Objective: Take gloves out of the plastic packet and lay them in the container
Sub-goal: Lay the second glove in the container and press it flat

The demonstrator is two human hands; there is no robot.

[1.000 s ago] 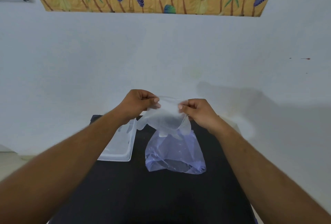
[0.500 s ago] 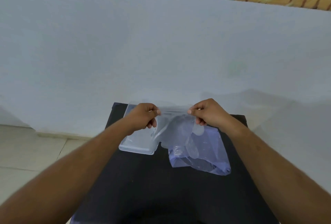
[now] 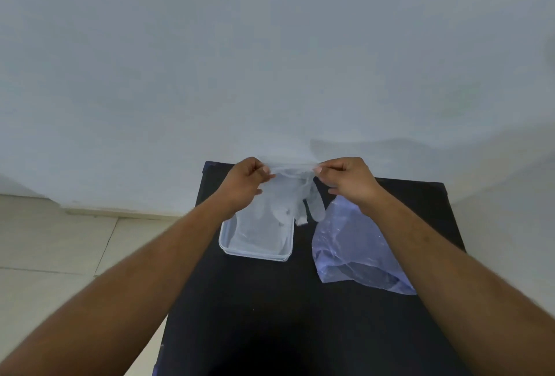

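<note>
Black surface (image 3: 270,300) by pale wall | both your hands' fingers (image 3: 264,170) pinch clear glove (image 3: 288,195) cuff above container (image 3: 255,251) | risk: dangling glove fingers drape over right rim, beside packet (image 3: 354,249)

You are looking at a thin clear plastic glove (image 3: 292,195), a translucent glossy plastic container (image 3: 255,251), a crinkled bluish plastic packet (image 3: 351,243) and a matt black surface (image 3: 270,300).

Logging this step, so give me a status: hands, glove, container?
Left hand and right hand pinch the clear glove by its cuff. Glove hangs over the container. Packet lies right of it. Nothing in the way.
</note>
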